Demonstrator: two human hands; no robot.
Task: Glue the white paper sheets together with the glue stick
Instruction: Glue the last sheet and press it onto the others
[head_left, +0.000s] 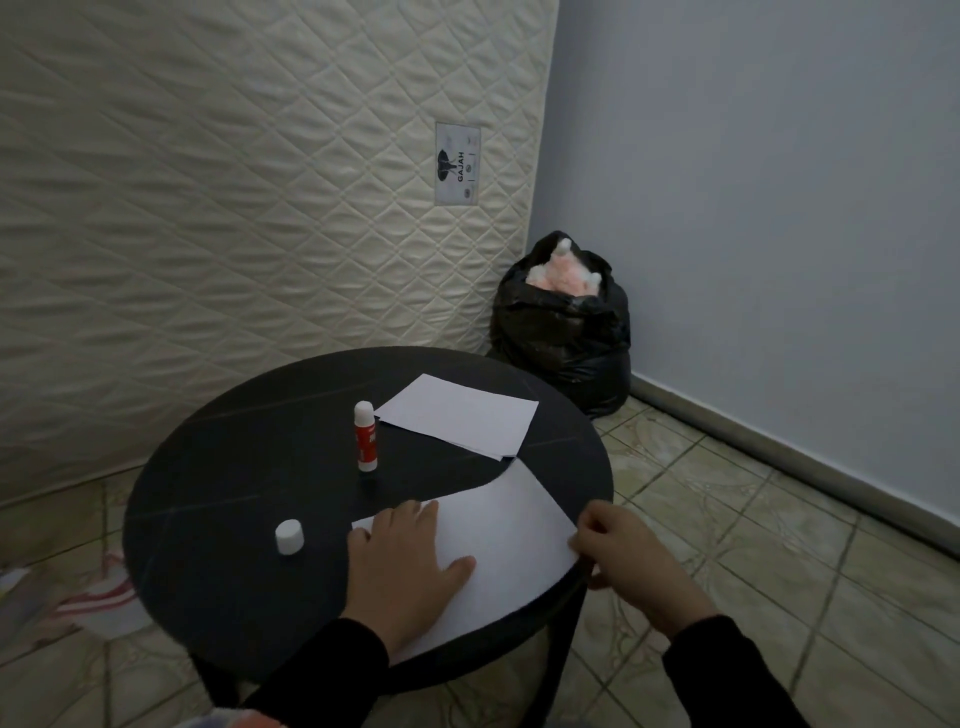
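Glue stick upright, uncapped; left hand flat on near sheet; right hand grip pinching its edge.

You've got two paper sheets on the worktop: far one, near one. One glue stick, one loose cap.

Home room: upright mattress, tiled floor.
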